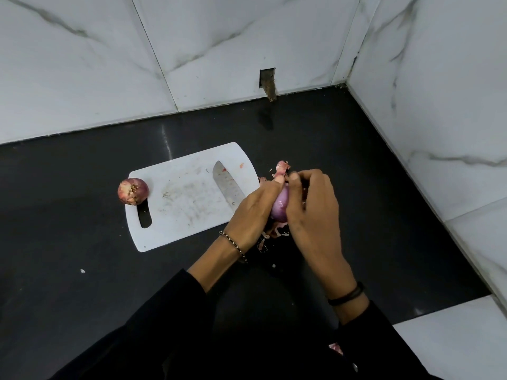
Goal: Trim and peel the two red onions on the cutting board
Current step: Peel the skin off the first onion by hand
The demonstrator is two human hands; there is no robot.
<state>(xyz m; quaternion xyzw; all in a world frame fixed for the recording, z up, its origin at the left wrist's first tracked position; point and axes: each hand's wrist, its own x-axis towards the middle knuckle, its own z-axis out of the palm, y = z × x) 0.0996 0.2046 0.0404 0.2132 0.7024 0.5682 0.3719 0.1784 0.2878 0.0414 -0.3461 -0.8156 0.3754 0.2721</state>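
Left hand (256, 208) and right hand (311, 212) cup pale purple onion (280, 206) between them, just off cutting board (175, 198) right edge. Scrap of skin (282, 167) sticks up past fingertips, seemingly pinched by left thumb. Loose peelings (274, 232) lie below fingers. Knife blade (226, 187) rests on board left of fingers. Unpeeled onion (133, 191) sits at board's far left corner.

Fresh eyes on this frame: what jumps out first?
The left hand and right hand grip a half-peeled onion just right of the cutting board, with peel scraps on the dark counter below. A second onion, unpeeled, sits at the board's left corner; a knife lies flat on the board.
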